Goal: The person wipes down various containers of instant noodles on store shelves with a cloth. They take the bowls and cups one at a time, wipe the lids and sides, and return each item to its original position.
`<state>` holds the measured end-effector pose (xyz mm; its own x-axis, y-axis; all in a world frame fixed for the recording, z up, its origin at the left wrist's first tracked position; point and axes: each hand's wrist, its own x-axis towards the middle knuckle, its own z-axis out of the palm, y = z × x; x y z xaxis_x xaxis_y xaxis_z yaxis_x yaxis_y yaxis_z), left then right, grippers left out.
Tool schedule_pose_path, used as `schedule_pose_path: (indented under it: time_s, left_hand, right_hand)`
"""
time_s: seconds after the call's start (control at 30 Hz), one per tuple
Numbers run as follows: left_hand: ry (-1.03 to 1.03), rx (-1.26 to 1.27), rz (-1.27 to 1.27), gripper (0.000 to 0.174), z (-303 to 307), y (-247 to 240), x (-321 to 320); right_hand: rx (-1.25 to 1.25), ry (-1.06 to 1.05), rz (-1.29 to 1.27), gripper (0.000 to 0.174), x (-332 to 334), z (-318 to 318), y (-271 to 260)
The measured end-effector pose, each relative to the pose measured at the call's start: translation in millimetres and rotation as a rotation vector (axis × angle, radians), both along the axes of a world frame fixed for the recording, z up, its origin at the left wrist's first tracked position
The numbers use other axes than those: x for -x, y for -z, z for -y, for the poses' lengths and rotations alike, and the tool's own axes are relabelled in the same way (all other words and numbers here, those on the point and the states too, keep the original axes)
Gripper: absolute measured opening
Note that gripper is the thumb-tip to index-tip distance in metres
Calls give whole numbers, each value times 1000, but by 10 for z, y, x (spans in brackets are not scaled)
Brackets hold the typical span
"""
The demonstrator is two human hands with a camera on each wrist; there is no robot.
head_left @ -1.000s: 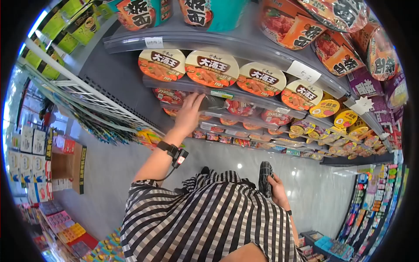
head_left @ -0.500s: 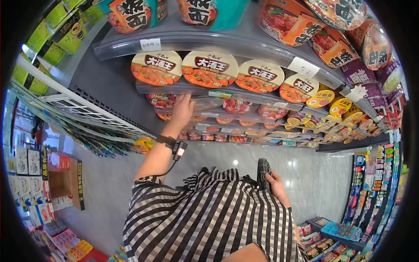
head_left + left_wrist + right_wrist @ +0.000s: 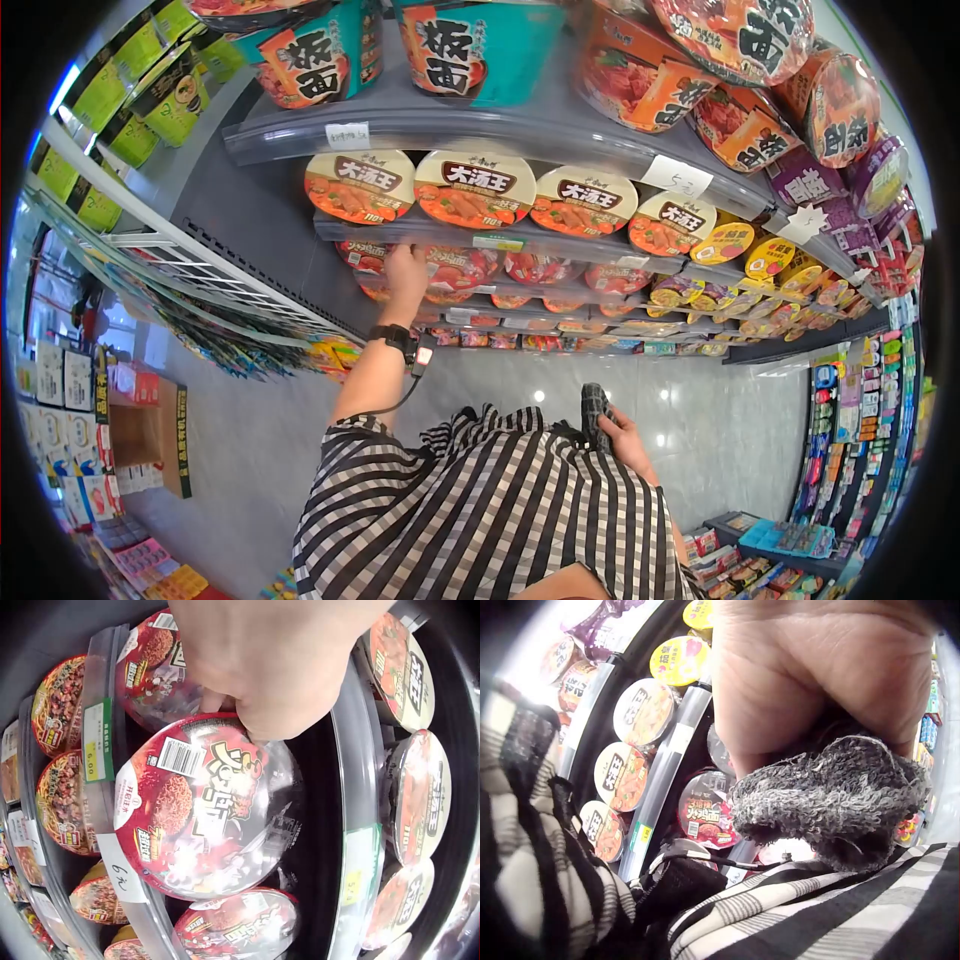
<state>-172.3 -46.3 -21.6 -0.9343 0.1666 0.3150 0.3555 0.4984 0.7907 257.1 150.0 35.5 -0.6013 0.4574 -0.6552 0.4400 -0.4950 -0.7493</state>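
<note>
In the head view my left hand (image 3: 405, 278) is at a lower shelf, over a row of red-lidded instant noodle bowls. The left wrist view has its curled fingers at the upper rim of one noodle bowl (image 3: 214, 817), gripping it there. This bowl is wrapped in clear film and leans with its printed lid facing out. A second red noodle bowl (image 3: 157, 664) stands right beside the fingers, partly covered by the hand. Low in front of the body, my right hand (image 3: 626, 440) holds a bunched grey fuzzy cloth (image 3: 825, 799).
Clear shelf rails (image 3: 356, 825) with price tags (image 3: 120, 868) run along each row. Above sit cream-lidded noodle bowls (image 3: 475, 188), and higher up large teal noodle tubs (image 3: 480, 50). A white wire rack (image 3: 190, 250) borders the left side. Grey tiled floor (image 3: 500, 375) lies below.
My left hand has shifted slightly left from the spot it covered. A red noodle bowl lid now shows where a grey blur was. The right hand still holds the cloth.
</note>
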Motion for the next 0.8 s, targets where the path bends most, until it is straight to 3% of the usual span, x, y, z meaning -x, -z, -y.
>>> schedule_pose_path:
  time_s: [0.1,0.17,0.23,0.27,0.4,0.5,0.63,0.77,0.8]
  left_hand:
    - [-39,91,-130,16,-42,11,-46]
    - [-11,161,-81,17,-54,19,-95]
    - [-115,267,-346,23,-32,104,-104]
    - [-78,269,-262,34,-7,77,-137]
    - [-78,212,-107,46,37,-72,-375]
    - [-41,128,-208,42,-43,-211,-693]
    - [408,97,-302,41,-581,-290,-1054]
    - [450,115,-188,46,-1090,-442,-1132]
    - [422,236,-72,48,-1167,-480,-1119]
  right_hand:
    - [-1,3,16,50,0,6,-15]
    - [9,24,24,49,-8,-13,-18]
    - [21,38,28,49,-42,-14,5]
    - [11,47,13,45,-48,-17,19]
    - [10,68,21,43,-115,-67,66]
    - [56,91,-7,46,-178,-101,152]
    - [78,82,8,54,-178,-169,197]
    - [17,22,-6,56,-108,-222,112]
    - [-10,-8,-4,56,-85,-254,73]
